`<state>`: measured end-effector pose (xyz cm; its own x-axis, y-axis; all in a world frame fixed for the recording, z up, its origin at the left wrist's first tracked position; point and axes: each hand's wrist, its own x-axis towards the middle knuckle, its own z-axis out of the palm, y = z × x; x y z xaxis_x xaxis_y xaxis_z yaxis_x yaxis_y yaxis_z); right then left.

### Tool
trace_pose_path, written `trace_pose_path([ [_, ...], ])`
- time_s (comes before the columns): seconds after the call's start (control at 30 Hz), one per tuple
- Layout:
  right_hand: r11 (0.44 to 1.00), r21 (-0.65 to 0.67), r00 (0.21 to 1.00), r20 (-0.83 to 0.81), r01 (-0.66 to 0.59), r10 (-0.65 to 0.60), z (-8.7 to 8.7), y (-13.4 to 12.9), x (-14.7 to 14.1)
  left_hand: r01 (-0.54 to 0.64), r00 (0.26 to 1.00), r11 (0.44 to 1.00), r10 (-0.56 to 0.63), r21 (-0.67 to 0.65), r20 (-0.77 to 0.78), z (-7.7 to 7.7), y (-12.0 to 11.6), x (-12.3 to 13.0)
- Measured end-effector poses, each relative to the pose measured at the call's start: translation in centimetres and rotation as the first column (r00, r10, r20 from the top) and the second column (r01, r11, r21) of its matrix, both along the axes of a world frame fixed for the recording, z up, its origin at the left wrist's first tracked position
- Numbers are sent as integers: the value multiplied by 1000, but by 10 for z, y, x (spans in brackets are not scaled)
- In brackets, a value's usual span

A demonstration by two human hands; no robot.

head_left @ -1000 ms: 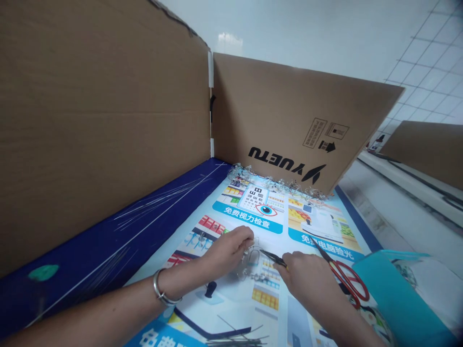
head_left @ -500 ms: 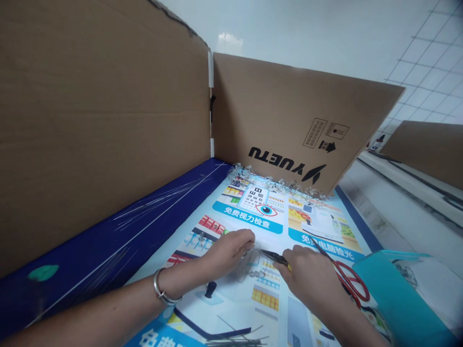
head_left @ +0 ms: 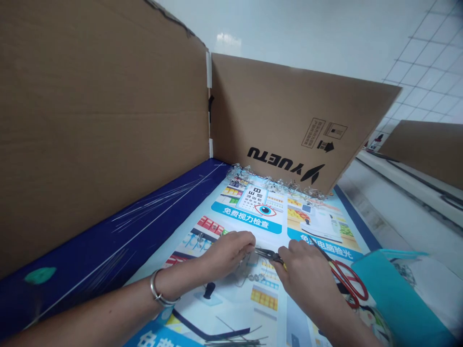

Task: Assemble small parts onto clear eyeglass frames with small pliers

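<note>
My left hand [head_left: 227, 253] pinches a small, clear plastic piece with tiny metal beads [head_left: 251, 272], which hangs just below the fingers. My right hand [head_left: 304, 274] grips yellow-handled needle-nose pliers [head_left: 269, 255], their dark jaws reaching the top of the clear piece beside my left fingertips. The pliers' handles are partly hidden by my right fingers. Red-handled scissors [head_left: 349, 284] lie on the printed poster mat [head_left: 249, 212], just right of my right hand. A metal bangle [head_left: 161, 289] circles my left wrist.
Brown cardboard panels [head_left: 101, 120] stand along the left and back of the mat, with a blue strip [head_left: 159, 207] at the left. Crumpled clear plastic scraps [head_left: 271, 180] line the back edge. A teal box [head_left: 398, 299] sits at the right, and dark thin rods [head_left: 235, 340] lie near the front.
My right hand has moved left and closer to my left hand, bringing the pliers' jaws against the clear piece. My left hand has hardly moved.
</note>
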<state>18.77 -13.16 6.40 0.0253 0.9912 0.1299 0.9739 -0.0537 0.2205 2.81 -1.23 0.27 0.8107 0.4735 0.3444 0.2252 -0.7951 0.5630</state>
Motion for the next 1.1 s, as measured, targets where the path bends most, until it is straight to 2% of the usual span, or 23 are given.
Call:
trace_pose_path([
  [0.23,997,-74,998,-55,16,-20,-9,8,-2,52,991,965,-18,256,-131,18,8,1],
  [0.33,994,-104,998,-55,24,-30,-14,7,-2,33,990,953,10,301,-140,21,9,2],
  [0.43,989,-144,999,-35,32,-37,-16,4,-1,2,993,970,26,245,-112,15,7,3],
  [0.67,987,-157,998,-43,42,-50,-14,3,0,-47,999,999,47,3,-20,6,6,3],
  [1.1,992,-123,996,-79,29,-39,-14,4,2,10,1000,1000,-10,-4,15,4,5,2],
])
